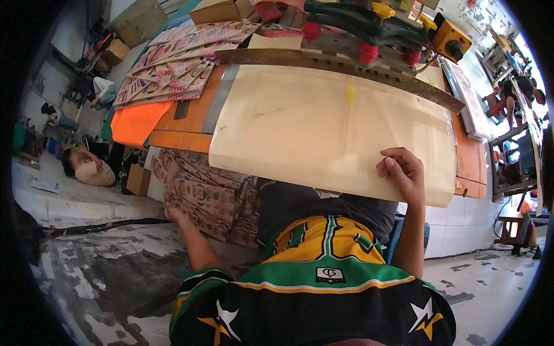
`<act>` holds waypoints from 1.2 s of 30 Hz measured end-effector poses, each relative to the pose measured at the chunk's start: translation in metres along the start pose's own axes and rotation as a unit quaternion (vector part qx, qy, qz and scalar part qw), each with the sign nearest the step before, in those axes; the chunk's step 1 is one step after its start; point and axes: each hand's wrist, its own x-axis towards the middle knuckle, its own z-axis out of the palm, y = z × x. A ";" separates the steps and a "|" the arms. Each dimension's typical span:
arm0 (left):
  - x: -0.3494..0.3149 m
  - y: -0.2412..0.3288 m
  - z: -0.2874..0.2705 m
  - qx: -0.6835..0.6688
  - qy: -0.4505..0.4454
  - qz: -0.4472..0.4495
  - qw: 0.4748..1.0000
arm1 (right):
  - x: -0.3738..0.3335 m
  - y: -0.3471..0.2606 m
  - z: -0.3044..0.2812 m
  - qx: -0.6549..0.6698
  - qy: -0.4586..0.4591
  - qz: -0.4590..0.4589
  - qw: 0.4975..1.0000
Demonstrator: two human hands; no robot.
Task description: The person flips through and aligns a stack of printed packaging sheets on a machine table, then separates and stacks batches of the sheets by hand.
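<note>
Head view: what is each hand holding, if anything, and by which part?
Left hand: at left edge of the printed sheets; grip cannot be told. Right hand: over the cream sheet, nothing visibly held.

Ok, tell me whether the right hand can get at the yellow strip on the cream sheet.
Probably yes: the right hand is over the near part of the cream sheet, and nothing visible blocks the way to the yellow strip.

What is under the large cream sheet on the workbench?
Orange tabletop shows on both sides of the cream sheet, and a grey strip along the sheet's left edge. Whatever lies directly beneath the sheet is covered.
</note>
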 end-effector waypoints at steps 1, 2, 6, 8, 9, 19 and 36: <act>-0.020 -0.007 0.014 0.014 0.042 0.024 0.999 | 0.001 0.001 0.005 -0.016 -0.002 0.002 1.000; -0.043 -0.007 0.028 0.034 0.086 0.050 0.994 | 0.002 0.000 0.008 -0.028 -0.004 0.004 1.000; -0.104 0.043 0.068 0.081 0.106 0.207 0.969 | 0.000 -0.001 0.006 -0.022 0.003 0.008 1.000; -0.127 0.072 0.082 0.094 0.123 0.236 0.959 | 0.000 -0.002 0.005 -0.024 0.002 0.001 1.000; -0.139 0.087 0.091 0.107 0.140 0.263 0.949 | 0.000 0.000 0.005 -0.023 0.004 0.000 1.000; -0.227 0.210 0.229 0.005 -0.178 0.442 0.879 | -0.001 -0.001 0.002 -0.019 0.002 -0.002 1.000; -0.154 0.216 0.353 -0.204 -0.385 -0.142 0.889 | 0.000 -0.001 -0.005 0.009 -0.013 -0.019 1.000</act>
